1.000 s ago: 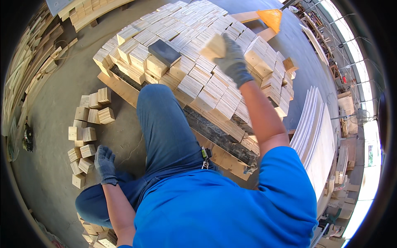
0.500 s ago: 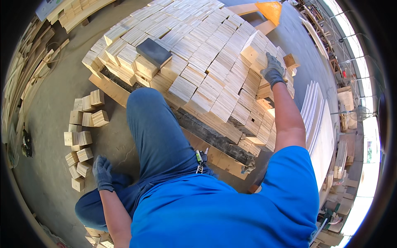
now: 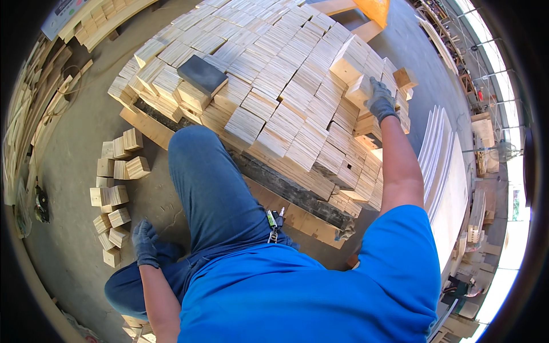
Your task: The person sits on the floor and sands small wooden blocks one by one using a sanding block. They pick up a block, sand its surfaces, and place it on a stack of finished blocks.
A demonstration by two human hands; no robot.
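At the right side of a large stack of pale laminated wooden blocks (image 3: 274, 74), my gloved right hand (image 3: 380, 102) is closed around a wooden block (image 3: 358, 91) on top. Its palm hides part of that block. A loose wooden block (image 3: 405, 78) sits just beyond the hand. My gloved left hand (image 3: 145, 244) hangs beside my bent leg, fingers loosely curled and apart, with nothing visible in it. Left of this hand, several wooden blocks (image 3: 118, 195) stand in an uneven line on the floor. A dark flat-topped block (image 3: 202, 74) lies on the stack's near left edge.
Under the stack, a pallet-like base (image 3: 286, 183) shows along the near edge, close to my knee. White sheets (image 3: 437, 166) lean at the right. Long boards (image 3: 34, 108) are piled at the far left. An orange-yellow piece of equipment (image 3: 373, 11) stands beyond the stack.
My right hand has shifted slightly nearer, and the block under it has come a little toward me against its neighbours. The left hand has barely moved. The view has tilted slightly.
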